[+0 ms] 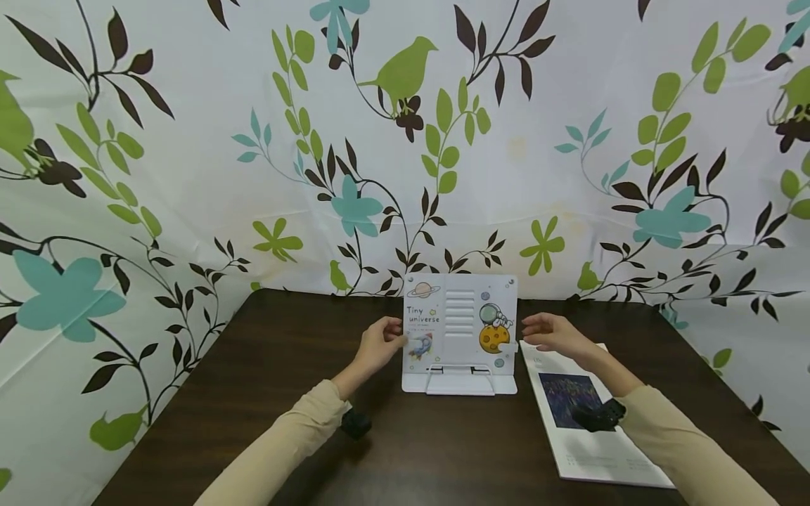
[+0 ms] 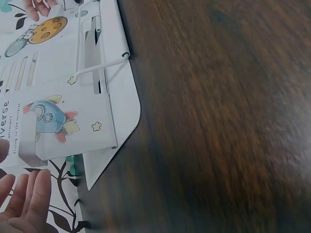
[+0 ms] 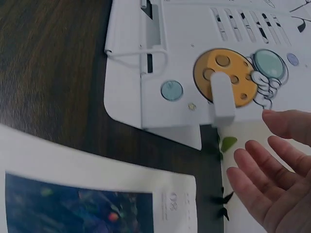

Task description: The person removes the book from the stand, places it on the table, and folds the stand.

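A white metal book stand [image 1: 460,351] stands upright on the dark table, printed with "Tiny universe", a rocket, an orange moon and an astronaut. A wire ledge [image 1: 460,383] runs along its lower front. My left hand [image 1: 382,342] is at its left edge; in the left wrist view the fingers [image 2: 36,191] extend beside the white page clip [image 2: 30,148], and whether they touch the stand is hard to tell. Off the right edge, my right hand [image 1: 557,336] is held with fingers apart and nothing between them, close to the other clip [image 3: 223,99].
A white booklet [image 1: 588,450] with a dark blue picture lies on the table right of the stand, partly under my right forearm. Behind the brown table [image 1: 285,351] hangs a cloth [image 1: 209,176] with leaves, birds and flowers. Each wrist wears a black device [image 1: 598,415].
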Tool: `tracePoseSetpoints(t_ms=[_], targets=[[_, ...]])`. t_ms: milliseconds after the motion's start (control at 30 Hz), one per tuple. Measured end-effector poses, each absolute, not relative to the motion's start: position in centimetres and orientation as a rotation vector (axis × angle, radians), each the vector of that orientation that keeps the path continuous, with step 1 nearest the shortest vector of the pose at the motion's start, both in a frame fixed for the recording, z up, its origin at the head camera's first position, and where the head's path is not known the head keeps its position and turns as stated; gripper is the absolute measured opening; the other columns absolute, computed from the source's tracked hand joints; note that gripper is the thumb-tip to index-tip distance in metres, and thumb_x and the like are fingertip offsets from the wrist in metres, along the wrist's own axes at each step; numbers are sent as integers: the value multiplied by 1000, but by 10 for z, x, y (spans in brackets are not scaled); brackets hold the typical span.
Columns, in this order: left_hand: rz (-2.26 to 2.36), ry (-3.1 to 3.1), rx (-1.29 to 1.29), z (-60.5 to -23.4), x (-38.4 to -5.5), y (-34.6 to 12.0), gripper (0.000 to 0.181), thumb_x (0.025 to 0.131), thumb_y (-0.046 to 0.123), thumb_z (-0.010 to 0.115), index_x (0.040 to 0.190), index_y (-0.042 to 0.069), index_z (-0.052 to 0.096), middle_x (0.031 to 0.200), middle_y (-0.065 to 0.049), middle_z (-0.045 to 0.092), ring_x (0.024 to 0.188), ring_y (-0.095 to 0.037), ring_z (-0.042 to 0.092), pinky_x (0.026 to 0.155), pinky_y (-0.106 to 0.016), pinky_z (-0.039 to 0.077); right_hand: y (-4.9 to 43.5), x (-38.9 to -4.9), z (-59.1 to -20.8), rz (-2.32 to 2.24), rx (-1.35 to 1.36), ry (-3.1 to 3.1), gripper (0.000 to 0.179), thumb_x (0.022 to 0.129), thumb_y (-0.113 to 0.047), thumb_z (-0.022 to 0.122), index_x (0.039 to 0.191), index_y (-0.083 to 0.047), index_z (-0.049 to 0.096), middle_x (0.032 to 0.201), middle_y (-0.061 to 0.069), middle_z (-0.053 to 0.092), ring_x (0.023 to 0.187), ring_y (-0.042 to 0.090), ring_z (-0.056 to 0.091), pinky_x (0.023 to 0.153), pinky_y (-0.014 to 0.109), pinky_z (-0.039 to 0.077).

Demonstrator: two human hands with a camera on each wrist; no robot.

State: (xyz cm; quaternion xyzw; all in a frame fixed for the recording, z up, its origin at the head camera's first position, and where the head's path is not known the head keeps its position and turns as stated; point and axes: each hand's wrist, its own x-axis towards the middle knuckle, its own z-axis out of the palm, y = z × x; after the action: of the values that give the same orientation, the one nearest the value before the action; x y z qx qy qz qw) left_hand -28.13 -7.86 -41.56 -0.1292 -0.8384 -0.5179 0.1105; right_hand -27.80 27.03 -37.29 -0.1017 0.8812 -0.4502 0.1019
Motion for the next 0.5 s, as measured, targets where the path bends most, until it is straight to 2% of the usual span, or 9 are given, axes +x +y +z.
tracePoseSetpoints(t_ms=[233, 500], targets=[[-1468, -2441, -384, -416, -287, -76, 20, 80, 0, 62, 99, -5, 61, 86, -15, 63, 76, -23, 61, 68, -32, 50, 259, -283, -381, -1451, -325, 2597, 35, 90, -2, 51, 120, 14, 42, 111, 30, 52, 100, 38, 55, 80, 41, 50], [-1462, -2368, -387, -416, -294, -74, 18, 77, -5, 62, 95, -4, 63, 82, -13, 65, 74, -22, 62, 67, -31, 50, 252, -287, -387, -1558, -304, 2633, 31, 90, -3, 51, 115, 14, 44, 104, 26, 54, 94, 32, 58, 80, 45, 49]])
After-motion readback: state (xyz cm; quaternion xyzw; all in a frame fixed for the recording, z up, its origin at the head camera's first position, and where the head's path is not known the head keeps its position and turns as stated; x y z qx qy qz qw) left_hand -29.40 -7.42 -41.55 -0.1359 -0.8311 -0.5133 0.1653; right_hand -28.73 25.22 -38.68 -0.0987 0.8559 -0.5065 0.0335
